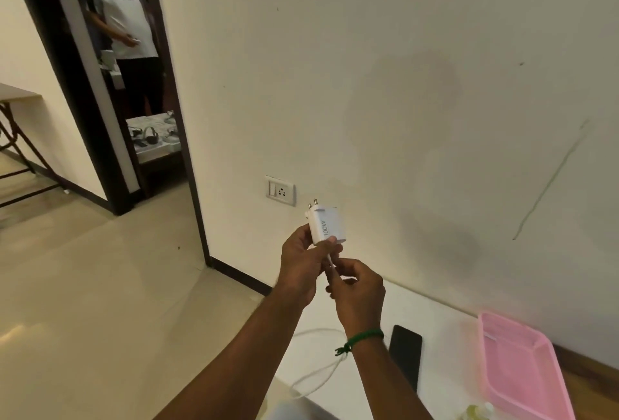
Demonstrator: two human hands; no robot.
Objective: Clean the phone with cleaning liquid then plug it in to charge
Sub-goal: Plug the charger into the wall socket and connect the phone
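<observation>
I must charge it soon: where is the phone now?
In the head view, the phone lies on the table at lower right, between the white cable and the pink tray.

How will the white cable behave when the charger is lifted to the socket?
Cable likely floppy: below the charger it sags in loops onto the table. Probably light: a pinch of the right hand holds it. Could drag against the phone nearby.

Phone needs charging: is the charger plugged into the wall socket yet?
Out. The left hand holds the charger, pins bare, short of the wall socket; the right hand pinches its cable.
</observation>
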